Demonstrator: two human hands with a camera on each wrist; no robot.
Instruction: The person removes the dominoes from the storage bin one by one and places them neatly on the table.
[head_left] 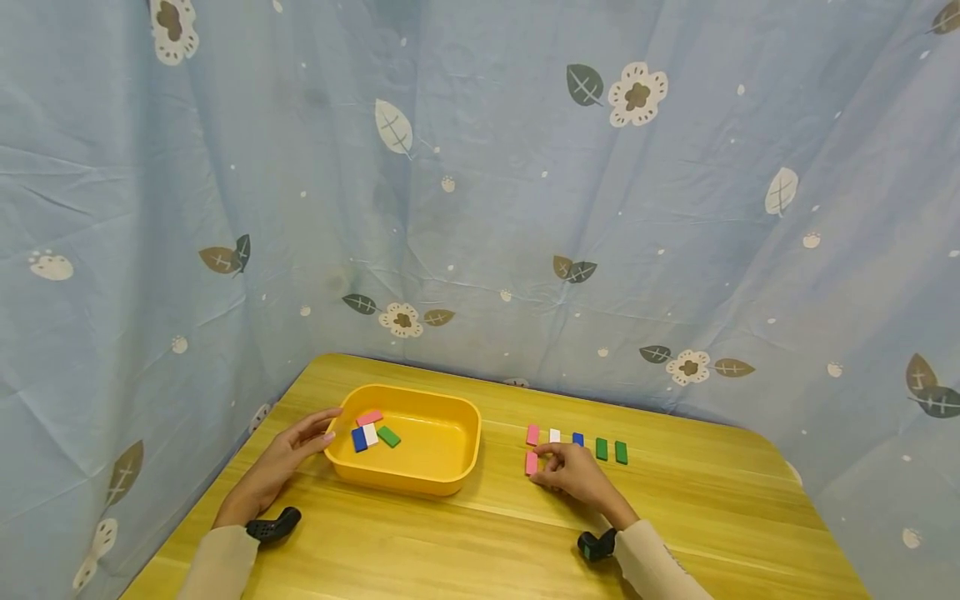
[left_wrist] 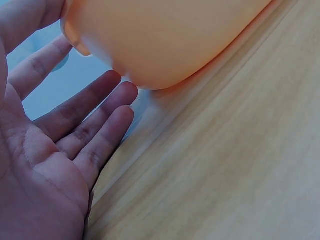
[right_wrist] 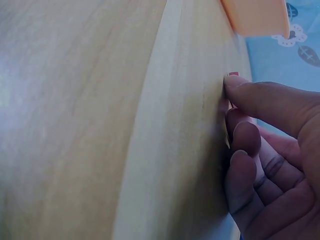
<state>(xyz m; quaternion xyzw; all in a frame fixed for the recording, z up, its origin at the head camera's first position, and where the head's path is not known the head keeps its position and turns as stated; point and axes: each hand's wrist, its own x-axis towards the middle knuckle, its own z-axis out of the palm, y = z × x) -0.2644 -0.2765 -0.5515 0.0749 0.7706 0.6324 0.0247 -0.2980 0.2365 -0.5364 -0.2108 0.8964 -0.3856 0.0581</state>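
Note:
A small pink block (head_left: pixel 532 463) lies on the table at the front of a row of similar blocks. My right hand (head_left: pixel 576 477) pinches it between thumb and index finger at its top and bottom ends. From the right wrist, only a sliver of the pink block (right_wrist: pixel 233 74) shows past the thumb tip; the other fingers curl in close to the tabletop. On the left, my left hand (head_left: pixel 288 454) rests its fingertips at the left end of a yellow plastic basin (head_left: pixel 420 482). The left wrist view shows its fingers (left_wrist: pixel 107 132) loosely extended beside the basin wall.
Inside the basin are a pink block (head_left: pixel 370 418), a blue block (head_left: pixel 359 440), a white block (head_left: pixel 371 434) and a green block (head_left: pixel 388 437). Behind my right hand run another pink block (head_left: pixel 532 435), a white, a blue and two green ones. A patterned curtain (head_left: pixel 480 208) hangs behind the table.

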